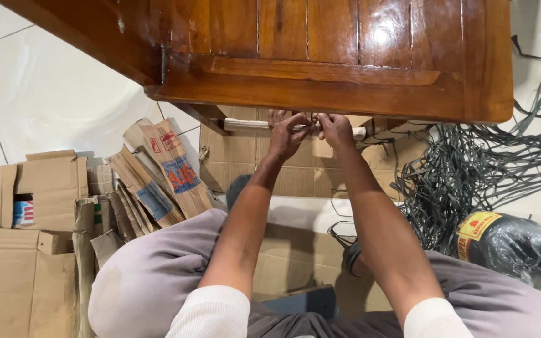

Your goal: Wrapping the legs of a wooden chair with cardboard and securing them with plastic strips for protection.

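Both hands, left [287, 134] and right [335, 129], pinch a strand at the pale rail [245, 124] under the wooden frame [320, 87]. Weaving step, seemingly; next calls for steady tension.

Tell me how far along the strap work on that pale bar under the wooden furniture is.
Done: little can be confirmed; a short woven stretch seems to show at the right end of the pale bar. In hand: the left hand and right hand meet at the bar's middle, pinching something too small to make out. Left: a big loose tangle of dark straps and a wrapped roll remain on the floor.
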